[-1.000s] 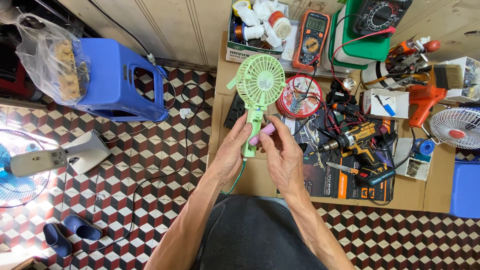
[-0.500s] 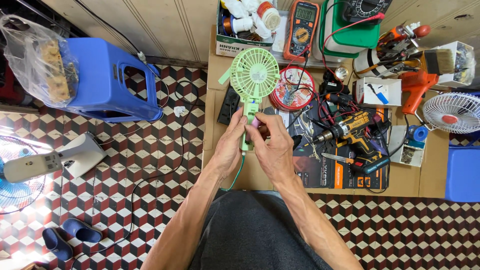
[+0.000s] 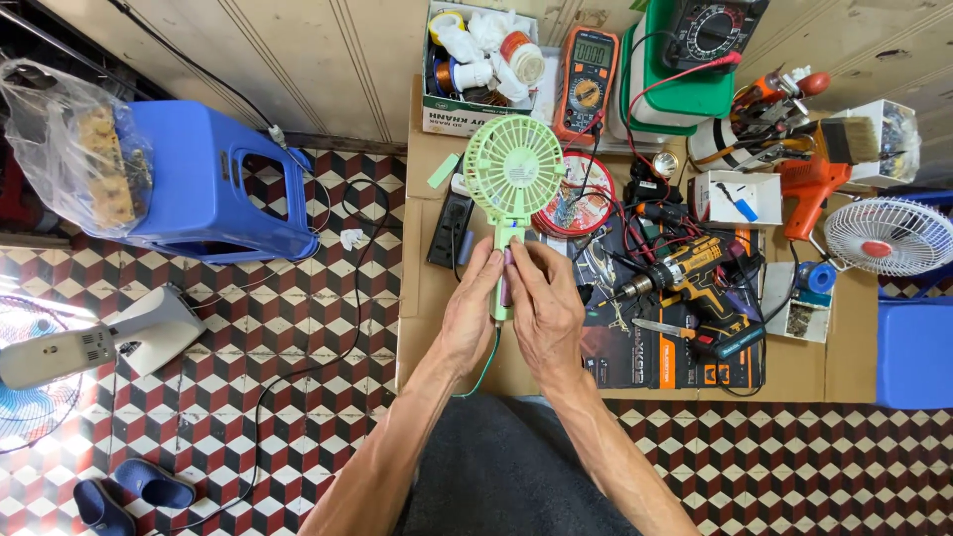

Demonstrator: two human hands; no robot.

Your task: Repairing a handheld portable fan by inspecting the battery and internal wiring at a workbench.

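Both hands grasp the handle of a green fan (image 3: 513, 177) over the middle of the cardboard surface (image 3: 437, 347). The left hand (image 3: 470, 310) wraps the handle from the left; the right hand (image 3: 545, 314) closes on it from the right, fingers by a pink cell in the handle. The fan's round head points toward the far edge, near a multimeter (image 3: 586, 81). A drill (image 3: 685, 273) lies right of the hands.

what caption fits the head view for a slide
Both hands hold a light green plastic handheld fan over a cluttered cardboard work surface.
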